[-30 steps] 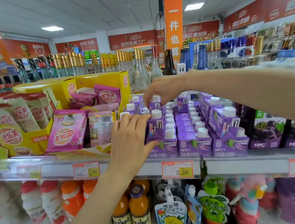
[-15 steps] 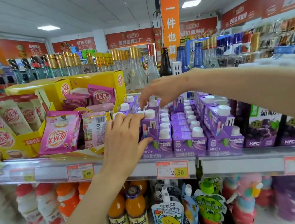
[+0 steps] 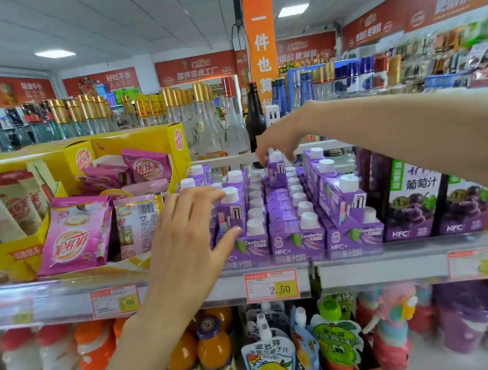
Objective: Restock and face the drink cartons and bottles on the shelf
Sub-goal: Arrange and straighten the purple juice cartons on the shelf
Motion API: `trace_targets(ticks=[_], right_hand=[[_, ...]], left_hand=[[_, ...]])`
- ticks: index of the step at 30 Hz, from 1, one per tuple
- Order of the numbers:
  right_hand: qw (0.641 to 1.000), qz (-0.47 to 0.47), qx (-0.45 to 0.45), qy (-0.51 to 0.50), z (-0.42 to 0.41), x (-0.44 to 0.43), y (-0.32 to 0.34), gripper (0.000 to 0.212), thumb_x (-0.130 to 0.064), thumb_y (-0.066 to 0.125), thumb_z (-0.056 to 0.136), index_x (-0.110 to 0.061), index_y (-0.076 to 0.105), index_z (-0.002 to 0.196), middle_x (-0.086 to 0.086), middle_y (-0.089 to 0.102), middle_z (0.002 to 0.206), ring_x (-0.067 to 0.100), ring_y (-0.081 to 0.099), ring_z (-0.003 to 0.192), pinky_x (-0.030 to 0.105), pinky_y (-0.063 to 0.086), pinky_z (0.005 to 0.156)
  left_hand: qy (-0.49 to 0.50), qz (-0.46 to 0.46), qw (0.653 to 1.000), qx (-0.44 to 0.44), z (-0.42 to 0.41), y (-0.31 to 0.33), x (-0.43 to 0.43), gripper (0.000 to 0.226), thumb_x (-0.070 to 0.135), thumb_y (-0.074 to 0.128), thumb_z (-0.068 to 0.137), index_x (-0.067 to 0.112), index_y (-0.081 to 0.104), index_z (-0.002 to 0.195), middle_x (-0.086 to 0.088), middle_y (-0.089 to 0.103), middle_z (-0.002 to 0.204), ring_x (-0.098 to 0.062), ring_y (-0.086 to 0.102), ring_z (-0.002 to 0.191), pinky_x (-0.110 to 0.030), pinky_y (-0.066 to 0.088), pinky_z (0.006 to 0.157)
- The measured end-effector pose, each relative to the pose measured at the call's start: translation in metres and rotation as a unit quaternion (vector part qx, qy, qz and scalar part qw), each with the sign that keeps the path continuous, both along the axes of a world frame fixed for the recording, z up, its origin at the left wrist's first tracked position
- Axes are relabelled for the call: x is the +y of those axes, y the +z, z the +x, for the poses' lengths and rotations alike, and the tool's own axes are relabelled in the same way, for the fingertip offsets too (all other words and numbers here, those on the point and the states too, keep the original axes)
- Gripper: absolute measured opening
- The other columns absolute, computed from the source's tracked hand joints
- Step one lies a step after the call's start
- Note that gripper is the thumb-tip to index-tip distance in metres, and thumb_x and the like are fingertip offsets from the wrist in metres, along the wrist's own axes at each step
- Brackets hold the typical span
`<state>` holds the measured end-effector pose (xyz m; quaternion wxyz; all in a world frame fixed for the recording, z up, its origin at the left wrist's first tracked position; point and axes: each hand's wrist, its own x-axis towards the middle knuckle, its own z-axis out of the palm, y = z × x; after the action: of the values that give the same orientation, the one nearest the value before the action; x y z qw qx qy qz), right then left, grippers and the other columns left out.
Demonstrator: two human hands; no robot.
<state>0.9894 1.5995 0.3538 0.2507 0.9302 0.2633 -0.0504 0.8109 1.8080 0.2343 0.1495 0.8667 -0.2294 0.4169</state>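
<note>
Small purple juice cartons [image 3: 297, 237] with white caps stand in rows on the shelf [image 3: 373, 264]. My left hand [image 3: 185, 243] grips one purple carton [image 3: 234, 214] sitting on top of the front left row, with fingers over its cap side and the thumb on its face. My right hand [image 3: 282, 135] reaches to the back of the middle row. It pinches the top of another purple carton [image 3: 278, 173] that stands higher than the caps around it.
Taller grape juice cartons [image 3: 411, 202] stand right of the purple rows. Pink sachets [image 3: 74, 237] and yellow display boxes [image 3: 142, 142] fill the left. Glass bottles [image 3: 209, 127] line up behind. A 2.50 price tag [image 3: 271, 286] hangs on the shelf edge, with orange bottles [image 3: 214, 364] and pouches below.
My right hand has shifted from the back left rows over to the back of the middle row, now pinching a carton there. My left hand stays on its front left carton.
</note>
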Motion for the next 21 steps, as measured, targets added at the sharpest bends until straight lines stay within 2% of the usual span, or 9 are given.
trace_targets(ticks=[3,6,8,11,14,17,19,21], right_hand=[[1.0,-0.002,-0.011,0.014,0.001,0.002,0.0,0.051,-0.012,0.07,0.083,-0.021,0.051,0.129,0.001,0.047,0.135,0.013,0.044,0.107,0.028,0.034,0.082],[0.999,-0.003,-0.025,0.028,-0.002,0.002,0.001,0.049,-0.018,0.069,0.085,-0.022,0.051,0.13,0.002,0.049,0.135,0.017,0.048,0.113,0.028,0.036,0.083],[0.998,0.0,-0.047,0.044,-0.007,0.0,0.006,0.049,-0.023,0.067,0.087,-0.021,0.049,0.132,0.002,0.05,0.134,0.02,0.048,0.116,0.027,0.035,0.082],[0.995,0.037,-0.079,0.052,-0.023,-0.004,0.019,0.047,-0.027,0.066,0.087,-0.021,0.048,0.13,0.003,0.054,0.127,0.02,0.049,0.101,0.03,0.037,0.079],[0.985,0.13,-0.092,0.069,-0.047,-0.008,0.032,0.033,-0.028,0.071,0.082,-0.016,0.051,0.106,0.007,0.06,0.107,0.021,0.052,0.088,0.035,0.044,0.076],[0.963,0.248,-0.08,0.066,-0.087,-0.01,0.039,0.026,-0.028,0.069,0.083,-0.007,0.057,0.093,0.01,0.062,0.087,0.015,0.049,0.071,0.03,0.04,0.066],[0.936,0.337,-0.077,0.067,-0.119,-0.012,0.034,0.018,-0.026,0.065,0.085,-0.011,0.065,0.095,0.002,0.065,0.08,0.0,0.048,0.058,0.018,0.039,0.059],[0.894,0.439,-0.069,0.066,-0.147,-0.018,0.02,0.011,-0.023,0.065,0.086,-0.017,0.068,0.095,-0.005,0.064,0.073,-0.004,0.047,0.05,0.01,0.038,0.054]], left_hand=[[-0.008,-0.006,1.0,-0.001,-0.002,0.001,-0.001,0.04,0.029,0.067,0.078,0.01,0.058,0.112,-0.005,0.059,0.111,-0.028,0.054,0.106,-0.014,0.019,0.102],[-0.03,-0.019,0.999,-0.009,-0.003,0.003,-0.002,0.035,0.032,0.065,0.083,0.01,0.059,0.11,-0.004,0.059,0.11,-0.024,0.052,0.106,-0.016,0.025,0.098],[-0.04,-0.024,0.999,-0.017,-0.003,0.006,-0.004,0.035,0.037,0.055,0.084,0.011,0.059,0.108,-0.003,0.059,0.109,-0.021,0.051,0.106,-0.014,0.025,0.1],[-0.05,-0.023,0.998,-0.026,-0.002,0.013,-0.007,0.035,0.036,0.05,0.084,0.011,0.059,0.108,-0.001,0.06,0.109,-0.02,0.052,0.105,-0.011,0.021,0.101],[-0.052,-0.019,0.998,-0.026,0.004,0.021,-0.012,0.038,0.033,0.057,0.082,0.011,0.057,0.113,-0.002,0.059,0.11,-0.021,0.052,0.104,-0.017,0.028,0.094],[-0.049,-0.037,0.998,-0.005,0.008,0.033,-0.023,0.052,0.025,0.072,0.079,0.01,0.05,0.124,-0.004,0.054,0.114,-0.024,0.052,0.106,-0.018,0.029,0.091],[-0.072,-0.086,0.993,0.029,0.006,0.041,-0.031,0.063,0.028,0.073,0.078,0.013,0.043,0.131,0.0,0.049,0.12,-0.011,0.046,0.107,-0.008,0.026,0.091],[-0.124,-0.174,0.974,0.079,-0.001,0.045,-0.039,0.069,0.041,0.069,0.077,0.022,0.037,0.134,0.009,0.046,0.123,0.0,0.045,0.103,-0.001,0.029,0.087]])
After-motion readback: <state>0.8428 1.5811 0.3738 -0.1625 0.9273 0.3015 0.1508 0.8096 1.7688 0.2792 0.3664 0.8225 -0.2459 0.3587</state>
